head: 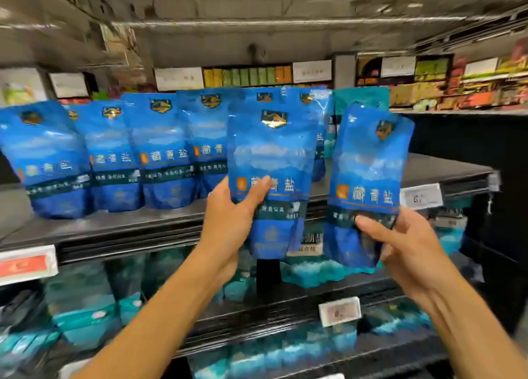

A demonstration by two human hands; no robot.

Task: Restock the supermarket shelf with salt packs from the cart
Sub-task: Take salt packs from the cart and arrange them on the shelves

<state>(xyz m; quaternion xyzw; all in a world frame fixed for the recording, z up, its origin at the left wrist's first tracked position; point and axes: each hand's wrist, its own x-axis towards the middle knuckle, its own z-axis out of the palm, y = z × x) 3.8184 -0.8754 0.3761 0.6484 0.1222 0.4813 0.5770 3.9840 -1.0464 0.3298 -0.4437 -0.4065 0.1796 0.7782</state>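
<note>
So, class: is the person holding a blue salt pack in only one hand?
No: the left hand grips one blue pack and the right hand grips a second blue pack.

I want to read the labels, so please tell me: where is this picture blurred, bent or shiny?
Head view: glare streaks the left pack; the right pack looks softer; the shelf edge bows from the wide lens; the price tag is smeared.

Left hand [228,207] has a grip on one blue salt pack [274,161], right hand [405,244] on another [368,172], both upright in front of the shelf [120,230]. Row of blue packs [114,155] stands on that shelf, left of the held ones; teal packs [83,298] sit below it.
</note>
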